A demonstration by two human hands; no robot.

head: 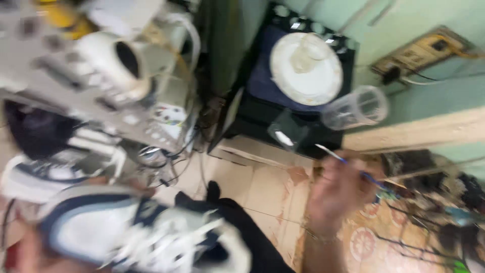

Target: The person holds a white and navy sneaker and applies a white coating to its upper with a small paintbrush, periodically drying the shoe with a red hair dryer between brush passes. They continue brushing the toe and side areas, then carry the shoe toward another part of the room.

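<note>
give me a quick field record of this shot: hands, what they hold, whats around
view: head camera, looking down, blurred
left hand: low at the frame edge, under a white and navy sneaker; grip unclear
right hand: holds a thin brush
beyond: clear cup tipped on its side, white plate on a black stand
left side: second sneaker
floor: beige tiles

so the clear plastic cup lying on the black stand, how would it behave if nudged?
The clear plastic cup lies on its side at the black stand's edge, so it would probably roll or drop off. It looks thin-walled and empty, likely light and easy to knock. The frame is blurred, so stiffness is hard to judge. The right hand, holding a thin brush, is just below it.
</note>
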